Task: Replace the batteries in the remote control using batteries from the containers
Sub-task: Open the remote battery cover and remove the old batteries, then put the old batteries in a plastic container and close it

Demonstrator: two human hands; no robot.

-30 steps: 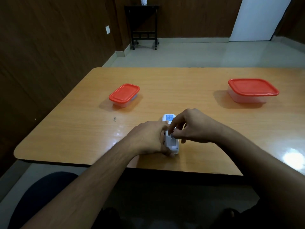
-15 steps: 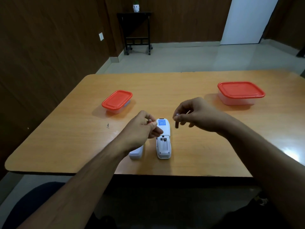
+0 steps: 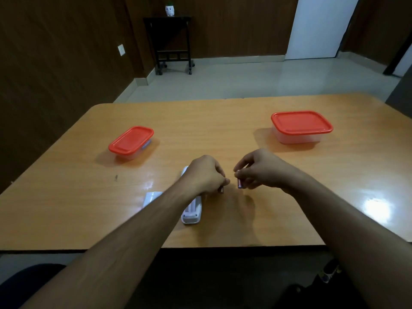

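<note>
head view | left hand (image 3: 206, 175) pinched a battery (image 3: 221, 190), grip closed on it, above the remote (image 3: 192, 209) | right hand (image 3: 260, 169) gripped another battery (image 3: 239, 183) between fingertips | remote lay back-up on the surface (image 3: 223, 134), its cover (image 3: 151, 198) beside it | two red-lidded containers (image 3: 131, 142) (image 3: 301, 127) stood closed, well apart

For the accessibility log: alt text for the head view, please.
Left hand and right hand each pinch a small battery above a wooden table. An open remote lies under the left arm, its cover beside it. Two red-lidded containers sit closed farther back.
</note>
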